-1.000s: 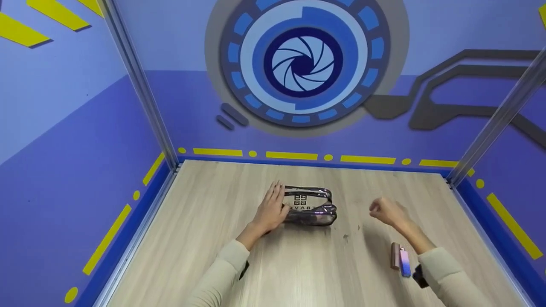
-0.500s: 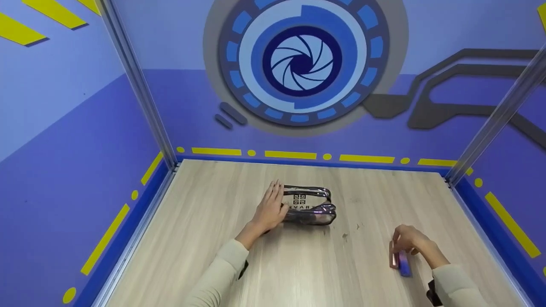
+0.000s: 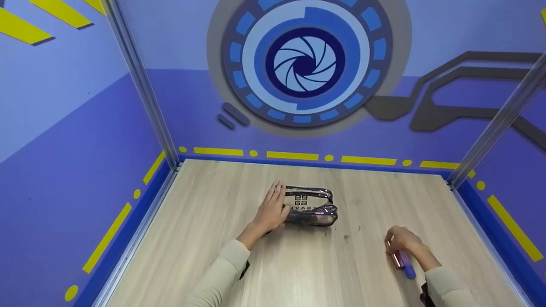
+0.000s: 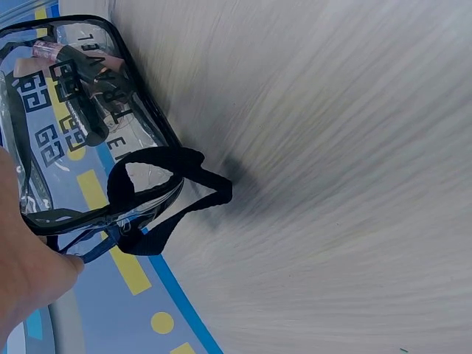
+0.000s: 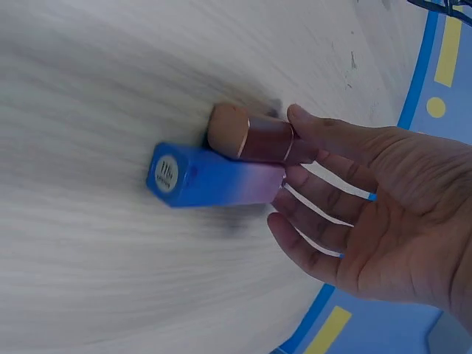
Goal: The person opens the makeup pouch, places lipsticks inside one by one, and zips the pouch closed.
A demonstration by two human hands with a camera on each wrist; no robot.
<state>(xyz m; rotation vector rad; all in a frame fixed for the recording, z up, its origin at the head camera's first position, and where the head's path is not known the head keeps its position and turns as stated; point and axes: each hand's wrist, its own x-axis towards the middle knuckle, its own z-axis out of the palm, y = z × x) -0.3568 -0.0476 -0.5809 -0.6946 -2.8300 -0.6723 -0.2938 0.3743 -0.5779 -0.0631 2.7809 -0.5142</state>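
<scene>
A clear zip pouch (image 3: 309,207) with black edging and black lettering lies on the table. My left hand (image 3: 271,209) holds its left end, thumb (image 4: 51,276) at the edge by a black strap loop (image 4: 166,199). Through its clear side, cosmetic tubes (image 4: 85,96) show in the left wrist view. At the right, my right hand (image 3: 403,238) pinches the end of a rose-gold lipstick (image 5: 251,136) between thumb and fingers. Right against it, a square blue-to-pink tube (image 5: 214,177) with a round label on its end lies near the fingertips.
The pale wooden table (image 3: 213,187) is bounded by blue and purple printed panels (image 3: 179,106) at the back and sides. A metal post (image 3: 147,89) stands at the back left corner. Small dark marks (image 3: 346,237) spot the tabletop between the hands.
My right hand has moved toward the near right, down to the two tubes, and now pinches the lipstick. Both tubes have tilted slightly. The left hand and pouch have stayed in place.
</scene>
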